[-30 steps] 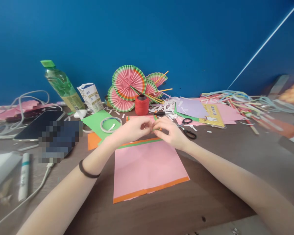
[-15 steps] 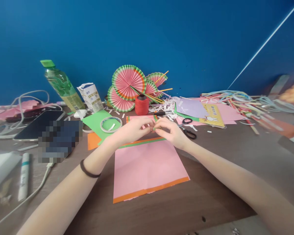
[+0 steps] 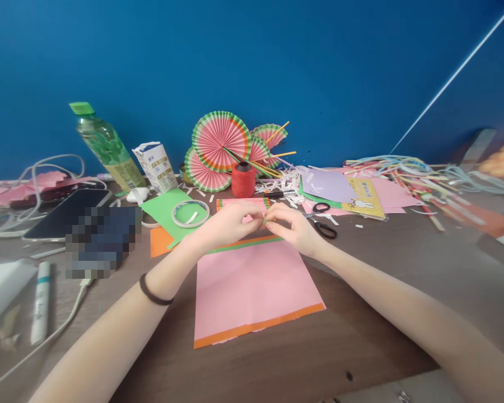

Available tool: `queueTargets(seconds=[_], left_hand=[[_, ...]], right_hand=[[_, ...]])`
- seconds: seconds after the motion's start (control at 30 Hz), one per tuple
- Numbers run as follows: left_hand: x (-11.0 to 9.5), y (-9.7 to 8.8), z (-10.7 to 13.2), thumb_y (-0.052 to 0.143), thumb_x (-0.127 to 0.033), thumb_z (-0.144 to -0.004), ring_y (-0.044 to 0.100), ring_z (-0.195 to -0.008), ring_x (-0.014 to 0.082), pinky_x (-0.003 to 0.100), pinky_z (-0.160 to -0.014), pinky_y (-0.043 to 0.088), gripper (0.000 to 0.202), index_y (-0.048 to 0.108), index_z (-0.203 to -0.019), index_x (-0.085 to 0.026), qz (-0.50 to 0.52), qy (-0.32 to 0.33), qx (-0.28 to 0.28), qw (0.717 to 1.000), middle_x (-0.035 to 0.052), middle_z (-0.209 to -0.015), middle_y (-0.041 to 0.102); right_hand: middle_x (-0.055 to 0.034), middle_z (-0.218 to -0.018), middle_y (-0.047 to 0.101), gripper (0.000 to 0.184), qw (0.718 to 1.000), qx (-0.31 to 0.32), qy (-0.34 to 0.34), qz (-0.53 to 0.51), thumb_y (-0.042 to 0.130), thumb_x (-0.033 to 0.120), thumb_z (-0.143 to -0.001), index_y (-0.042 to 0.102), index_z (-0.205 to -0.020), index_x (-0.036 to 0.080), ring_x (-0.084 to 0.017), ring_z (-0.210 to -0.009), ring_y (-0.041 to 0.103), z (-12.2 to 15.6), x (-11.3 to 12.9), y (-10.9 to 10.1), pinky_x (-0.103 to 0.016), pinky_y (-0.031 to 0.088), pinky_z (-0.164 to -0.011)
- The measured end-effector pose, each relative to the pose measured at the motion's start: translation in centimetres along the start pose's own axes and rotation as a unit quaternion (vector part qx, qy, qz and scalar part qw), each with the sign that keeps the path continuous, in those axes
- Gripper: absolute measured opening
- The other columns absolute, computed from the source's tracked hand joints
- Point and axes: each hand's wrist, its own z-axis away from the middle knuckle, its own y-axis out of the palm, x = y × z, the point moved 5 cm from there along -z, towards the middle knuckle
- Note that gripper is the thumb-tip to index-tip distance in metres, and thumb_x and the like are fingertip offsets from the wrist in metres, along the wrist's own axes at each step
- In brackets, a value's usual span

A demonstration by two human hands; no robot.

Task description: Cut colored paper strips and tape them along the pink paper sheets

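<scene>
My left hand [image 3: 236, 224] and my right hand [image 3: 296, 226] meet at the fingertips over the far edge of a pink paper sheet [image 3: 256, 285]. Both are closed in a pinch. A tiny bit of green and orange shows between the fingertips, too small to name. The sheet lies flat, with an orange strip along its near edge and green and orange strips along the far one. Just behind my fingers lies a pleated pink paper strip [image 3: 243, 202] with green and orange ends, partly covered by my left hand. A red thread spool [image 3: 243, 180] stands beyond it.
Round paper fans [image 3: 220, 140] lean against the blue wall. Black-handled scissors [image 3: 324, 224] lie right of my hands. A tape roll [image 3: 190, 215] rests on green paper [image 3: 163, 204] at left. Further left are a bottle [image 3: 109, 148], a carton [image 3: 156, 168] and a marker [image 3: 41, 303].
Both hands stay in nearly the same place, still pinching together. The fingertips have shifted very slightly; the sheet and other things have not moved.
</scene>
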Motion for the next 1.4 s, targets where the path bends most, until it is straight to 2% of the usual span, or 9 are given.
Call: queueTargets(seconds=[0.37, 0.63, 0.8, 0.93, 1.07, 1.13, 1.23, 1.3, 1.4], left_hand=[[0.5, 0.0, 0.0, 0.038, -0.023, -0.08, 0.055, -0.077, 0.0132, 0.023, -0.069, 0.041, 0.023, 0.06, -0.072, -0.018, 0.039, -0.028, 0.006, 0.999, -0.0008, -0.081, 0.064], [0.6, 0.3, 0.0, 0.038, -0.028, -0.08, 0.054, -0.073, 0.0136, 0.024, -0.066, 0.04, 0.026, 0.06, -0.07, -0.019, 0.033, -0.063, 0.016, 0.997, -0.0021, -0.075, 0.063], [2.1, -1.0, 0.3, 0.041, -0.027, -0.076, 0.054, -0.066, 0.0143, 0.024, -0.06, 0.039, 0.02, 0.056, -0.066, -0.019, -0.036, -0.101, -0.023, 0.994, -0.0002, -0.071, 0.063], [5.5, -3.5, 1.2, 0.04, -0.025, -0.072, 0.053, -0.057, 0.0178, 0.027, -0.051, 0.035, 0.019, 0.053, -0.059, -0.019, -0.2, -0.213, -0.039, 0.955, 0.0043, -0.064, 0.06], [8.5, -5.7, 2.6, 0.04, -0.022, -0.07, 0.059, -0.07, 0.0276, 0.032, -0.057, 0.039, 0.018, 0.056, -0.063, -0.017, -0.311, -0.333, -0.059, 0.888, 0.0128, -0.076, 0.065], [9.3, -6.1, 3.2, 0.041, -0.022, -0.07, 0.06, -0.076, 0.031, 0.035, -0.061, 0.041, 0.019, 0.059, -0.068, -0.016, -0.332, -0.369, -0.064, 0.866, 0.0157, -0.078, 0.065], [9.6, -6.4, 3.5, 0.041, -0.022, -0.071, 0.06, -0.081, 0.0322, 0.036, -0.065, 0.042, 0.022, 0.06, -0.079, -0.014, -0.345, -0.381, -0.091, 0.853, 0.0181, -0.085, 0.064], [9.1, -6.3, 3.3, 0.04, -0.019, -0.072, 0.059, -0.085, 0.031, 0.036, -0.068, 0.043, 0.025, 0.059, -0.087, -0.013, -0.346, -0.356, -0.125, 0.859, 0.0181, -0.093, 0.062], [7.8, -5.4, 2.3, 0.036, -0.012, -0.072, 0.058, -0.088, 0.025, 0.032, -0.072, 0.043, 0.028, 0.057, -0.09, -0.016, -0.269, -0.265, -0.132, 0.916, 0.013, -0.099, 0.062]], right_hand=[[-0.0033, -0.078, 0.056, 0.012, 0.999, 0.006, 0.019, -0.029, 0.049, 0.017, -0.081, 0.059, -0.074, 0.018, -0.015, -0.079, 0.05, 0.1, -0.7, 0.2, -0.03, 0.038, -0.069], [-0.0029, -0.076, 0.055, 0.012, 0.999, 0.013, 0.023, -0.025, 0.048, 0.017, -0.081, 0.058, -0.073, 0.018, -0.015, -0.077, 0.049, 0.0, -0.7, 0.2, -0.029, 0.037, -0.068], [-0.0038, -0.08, 0.058, 0.015, 0.999, 0.004, 0.022, -0.025, 0.048, 0.019, -0.082, 0.06, -0.075, 0.018, -0.016, -0.08, 0.051, 0.0, -1.0, 0.0, -0.031, 0.038, -0.072], [-0.0039, -0.083, 0.061, 0.015, 0.999, -0.028, 0.023, -0.023, 0.049, 0.022, -0.082, 0.061, -0.073, 0.019, -0.018, -0.087, 0.051, -0.1, -1.4, -0.7, -0.035, 0.037, -0.083], [-0.0036, -0.085, 0.061, 0.016, 0.996, -0.052, 0.04, -0.053, 0.049, 0.023, -0.081, 0.061, -0.07, 0.019, -0.019, -0.095, 0.051, 0.1, -2.1, -1.0, -0.035, 0.037, -0.086], [-0.0036, -0.086, 0.061, 0.016, 0.995, -0.054, 0.047, -0.069, 0.049, 0.023, -0.081, 0.061, -0.07, 0.019, -0.019, -0.097, 0.051, 0.1, -2.4, -1.0, -0.034, 0.037, -0.086], [-0.0039, -0.088, 0.06, 0.016, 0.993, -0.052, 0.057, -0.088, 0.05, 0.023, -0.08, 0.062, -0.071, 0.019, -0.02, -0.098, 0.051, 0.2, -2.7, -0.9, -0.035, 0.038, -0.086], [-0.0041, -0.089, 0.06, 0.016, 0.992, -0.05, 0.062, -0.097, 0.05, 0.024, -0.08, 0.063, -0.071, 0.019, -0.02, -0.098, 0.051, 0.2, -2.8, -0.9, -0.035, 0.039, -0.085], [-0.0041, -0.089, 0.06, 0.015, 0.991, -0.052, 0.058, -0.109, 0.051, 0.025, -0.08, 0.064, -0.073, 0.02, -0.02, -0.098, 0.051, 0.2, -2.7, -0.9, -0.036, 0.039, -0.086]])
